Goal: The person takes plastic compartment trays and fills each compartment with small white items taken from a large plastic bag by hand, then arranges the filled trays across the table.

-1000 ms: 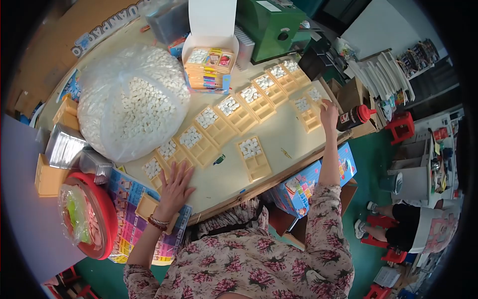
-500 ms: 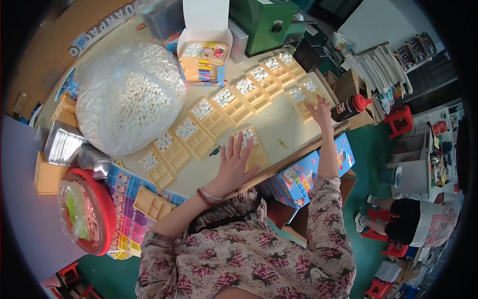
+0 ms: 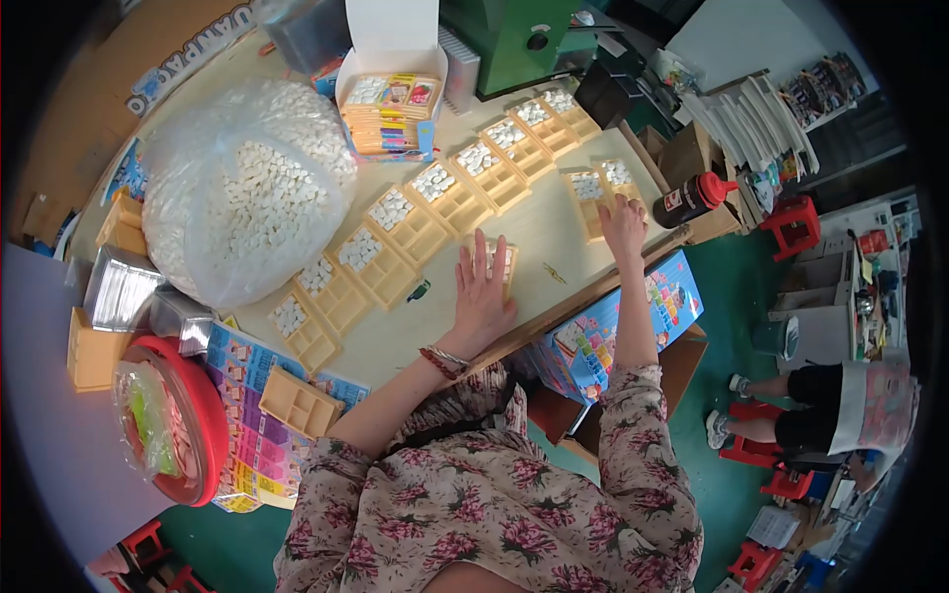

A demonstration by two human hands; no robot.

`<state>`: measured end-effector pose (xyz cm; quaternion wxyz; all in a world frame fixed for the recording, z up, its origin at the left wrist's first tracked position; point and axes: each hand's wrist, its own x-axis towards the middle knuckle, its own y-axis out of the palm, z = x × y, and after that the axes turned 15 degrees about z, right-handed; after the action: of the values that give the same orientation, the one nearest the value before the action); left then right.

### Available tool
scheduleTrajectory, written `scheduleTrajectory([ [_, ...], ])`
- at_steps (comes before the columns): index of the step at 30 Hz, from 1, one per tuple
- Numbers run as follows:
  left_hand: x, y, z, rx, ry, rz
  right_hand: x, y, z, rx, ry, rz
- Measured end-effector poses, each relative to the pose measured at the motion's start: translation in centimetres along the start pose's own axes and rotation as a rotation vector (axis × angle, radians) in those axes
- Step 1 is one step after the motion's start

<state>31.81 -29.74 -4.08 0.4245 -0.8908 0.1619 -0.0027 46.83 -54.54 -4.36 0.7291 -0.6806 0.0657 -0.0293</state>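
My left hand lies with straight fingers over a cream compartment tray, hiding most of it. White pieces show in the part of that tray beside my fingers. My right hand has its fingers bent down onto the lower part of another tray, whose upper compartment holds white pieces. Touching that tray on its left is a similar tray with white pieces at its top. A slanting row of several trays runs across the table, each with white pieces in its upper compartment.
A big clear bag of white pieces stands left of the row. Behind are an open white box and a green machine. A black bottle with red cap stands at the table's right edge. A person is at far right.
My left hand has moved up and right, and the tray under it has shifted the same way. My right hand's fingers have come down from spread to bent on the far-right tray.
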Motion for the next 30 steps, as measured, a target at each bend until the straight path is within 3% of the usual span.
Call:
scheduleTrajectory([
  [8,-3.0,-2.0,2.6,-0.050,0.146,0.075,-3.8,0.6,1.9,0.037,-0.022,-0.037],
  [23,-11.0,-4.1,6.3,-0.055,0.118,0.062,-12.9,1.7,8.6,0.067,-0.149,-0.050],
  [30,-10.1,-6.4,4.5,0.067,0.131,0.065,-10.7,-1.6,8.2,0.120,-0.175,-0.113],
])
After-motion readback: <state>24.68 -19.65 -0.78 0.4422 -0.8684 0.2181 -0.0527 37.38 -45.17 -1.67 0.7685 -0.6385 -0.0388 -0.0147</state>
